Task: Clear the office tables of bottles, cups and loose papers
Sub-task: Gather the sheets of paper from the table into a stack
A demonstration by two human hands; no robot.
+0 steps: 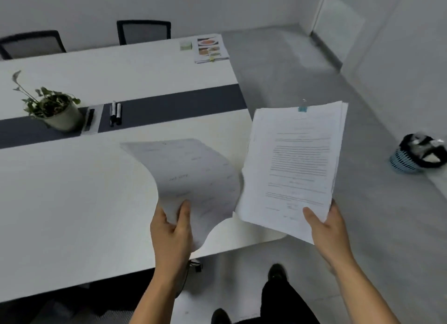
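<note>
My left hand (pixel 172 229) grips the lower edge of a loose sheet of paper (pixel 193 176) that curls above the near corner of the white table (pixel 72 198). My right hand (pixel 326 229) holds the lower right corner of a thick stack of printed papers (pixel 295 169), fastened at the top by a blue binder clip (pixel 302 109), held up past the table's right end. At the far right corner of the table lie a pile of papers with food pictures (pixel 211 48) and a pale green note pad (pixel 185 45).
A potted plant (pixel 54 111), markers (pixel 115 113) and a black eraser (pixel 90 118) sit on the dark centre strip. Two black chairs (pixel 144 32) stand behind the table. A blue waste basket (pixel 418 154) with a black bag stands on the floor at right. My feet are below.
</note>
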